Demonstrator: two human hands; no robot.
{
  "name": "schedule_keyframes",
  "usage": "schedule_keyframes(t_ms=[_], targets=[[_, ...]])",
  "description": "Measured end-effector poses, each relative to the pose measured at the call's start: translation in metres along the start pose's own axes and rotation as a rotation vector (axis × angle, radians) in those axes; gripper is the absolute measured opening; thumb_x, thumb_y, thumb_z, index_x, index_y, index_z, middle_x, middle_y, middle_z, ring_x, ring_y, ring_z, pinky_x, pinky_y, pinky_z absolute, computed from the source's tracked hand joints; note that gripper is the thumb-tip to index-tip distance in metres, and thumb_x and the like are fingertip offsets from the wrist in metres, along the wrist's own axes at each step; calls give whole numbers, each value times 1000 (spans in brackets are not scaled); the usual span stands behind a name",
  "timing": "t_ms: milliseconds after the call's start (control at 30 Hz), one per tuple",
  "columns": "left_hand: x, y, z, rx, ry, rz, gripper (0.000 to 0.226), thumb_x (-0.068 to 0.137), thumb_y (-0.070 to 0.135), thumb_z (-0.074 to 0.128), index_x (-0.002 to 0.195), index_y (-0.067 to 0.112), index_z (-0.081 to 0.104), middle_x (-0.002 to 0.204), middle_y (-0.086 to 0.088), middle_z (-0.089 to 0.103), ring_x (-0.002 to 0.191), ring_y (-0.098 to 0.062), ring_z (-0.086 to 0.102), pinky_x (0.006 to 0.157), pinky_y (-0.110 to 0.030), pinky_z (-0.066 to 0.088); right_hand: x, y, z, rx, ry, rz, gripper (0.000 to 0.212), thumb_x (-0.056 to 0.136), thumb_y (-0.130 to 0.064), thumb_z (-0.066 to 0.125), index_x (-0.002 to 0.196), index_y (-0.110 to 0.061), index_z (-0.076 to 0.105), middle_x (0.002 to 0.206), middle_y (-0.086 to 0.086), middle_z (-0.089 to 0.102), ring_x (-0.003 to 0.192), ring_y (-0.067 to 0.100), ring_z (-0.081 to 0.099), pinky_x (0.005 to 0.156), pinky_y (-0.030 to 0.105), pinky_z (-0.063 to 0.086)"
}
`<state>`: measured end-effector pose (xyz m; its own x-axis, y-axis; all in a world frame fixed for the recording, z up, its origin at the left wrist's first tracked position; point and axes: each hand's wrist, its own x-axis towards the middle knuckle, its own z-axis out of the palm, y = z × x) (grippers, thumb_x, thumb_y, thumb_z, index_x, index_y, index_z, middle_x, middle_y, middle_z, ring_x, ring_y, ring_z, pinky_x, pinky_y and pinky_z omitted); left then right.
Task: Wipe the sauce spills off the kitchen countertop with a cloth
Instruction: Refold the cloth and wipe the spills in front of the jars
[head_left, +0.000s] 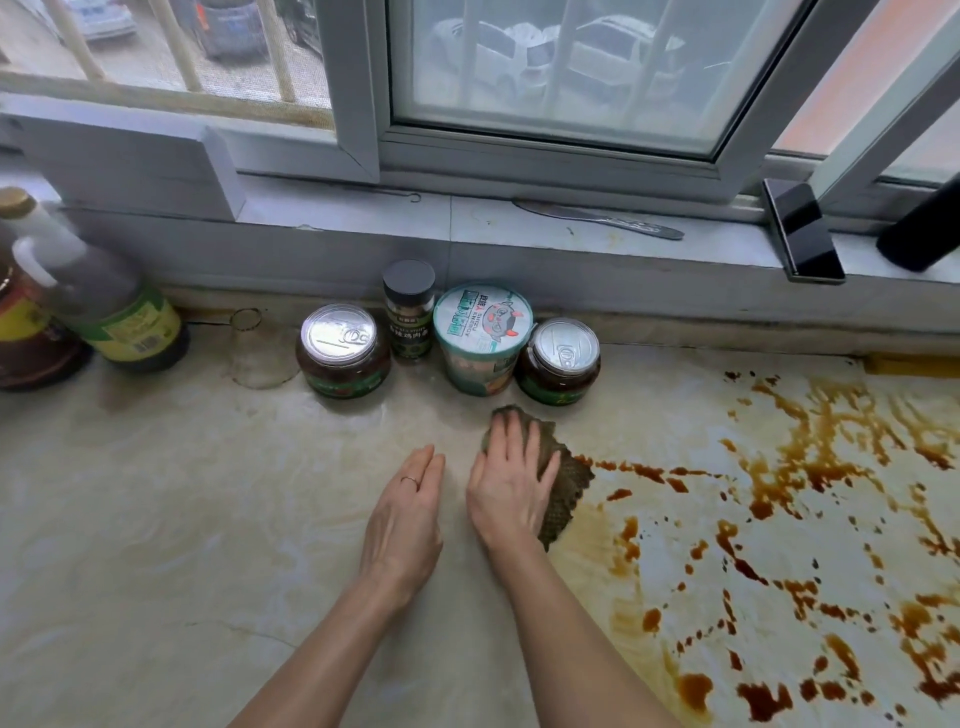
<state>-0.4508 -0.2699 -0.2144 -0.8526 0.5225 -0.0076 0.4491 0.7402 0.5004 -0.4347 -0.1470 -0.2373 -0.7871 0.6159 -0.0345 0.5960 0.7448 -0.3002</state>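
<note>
Countertop (156, 519) is pale marble-look and takes up most of the view. Honestly the job looks barely started. The sauce spills (779, 493) are dark brown blobs and streaks all over the right half, from the far wall to the near edge, and none of that looks wiped yet. The left half has no sauce on it that I can see. Big bottles (119, 322) stand at the far left. The right hand (511, 478) lies flat with fingers straight and a bit spread, pressing down on the cloth (566, 493), not gripping it. The left hand (408, 519) rests flat on the bare counter just beside it, fingers straight, holding nothing. That cloth is a dark green waffle-textured rag near the middle of the counter, touching the left edge of the mess, with a thin yellowish smear just near-right of it, so my guess is only that edge has had a pass. Just beyond it, against the far wall, sit two jars (343, 353), a cup (483, 338) and a spice jar (409, 312), so wiping there could easily bump them.
</note>
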Motion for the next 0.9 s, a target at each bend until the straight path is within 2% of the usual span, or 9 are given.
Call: schedule_keyframes(t_ms=[133,233,400,533,633,700,800,900], targets=[[10,8,6,-5,-44,58,68,85,-8,37,149,9,22,158,-7,16,146,-16,16,116,-18,7,-22,5,2,28,43,110,58,97,-31,39,152,-20,23,160,-3,18,148,23,10,117,52,3],[15,11,13,7,-81,70,65,88,-3,36,150,8,18,159,-8,13,146,-15,14,117,-20,6,-24,6,3,26,66,55,54,95,-29,42,148,-21,34,156,-3,29,146,25,20,116,55,9],[18,10,17,31,-96,69,70,85,-7,37,150,9,18,159,-6,14,146,-16,15,115,-18,6,17,14,-6,-68,22,-36,52,98,-32,34,149,-28,28,157,-8,25,146,19,16,117,49,5],[16,8,16,37,-105,65,71,83,-9,35,150,9,18,159,-5,13,146,-16,14,115,-17,8,-3,26,-4,-11,67,85,54,98,-29,37,150,-22,27,158,-3,23,146,21,15,117,49,11],[16,10,18,40,-100,55,71,85,-8,34,150,10,15,160,-5,11,147,-15,11,115,-18,6,-33,37,-3,10,107,160,57,95,-26,46,149,-17,31,157,3,27,145,27,20,116,52,17],[17,12,19,40,-98,48,69,86,-8,32,151,9,14,160,-5,10,147,-15,10,115,-18,4,-32,40,-3,-1,98,175,58,95,-26,46,150,-16,29,157,4,25,146,29,18,117,53,15],[19,13,17,43,-116,47,70,86,-9,32,151,9,14,160,-4,9,147,-15,10,115,-18,4,-5,43,-7,-30,43,188,58,99,-29,36,153,-18,18,161,2,14,148,26,6,118,51,4],[20,11,14,46,-134,54,71,85,-9,33,151,10,14,160,-4,9,147,-15,10,115,-18,5,14,47,-14,-40,1,194,57,100,-30,32,153,-19,14,161,1,8,148,25,1,119,49,2]])
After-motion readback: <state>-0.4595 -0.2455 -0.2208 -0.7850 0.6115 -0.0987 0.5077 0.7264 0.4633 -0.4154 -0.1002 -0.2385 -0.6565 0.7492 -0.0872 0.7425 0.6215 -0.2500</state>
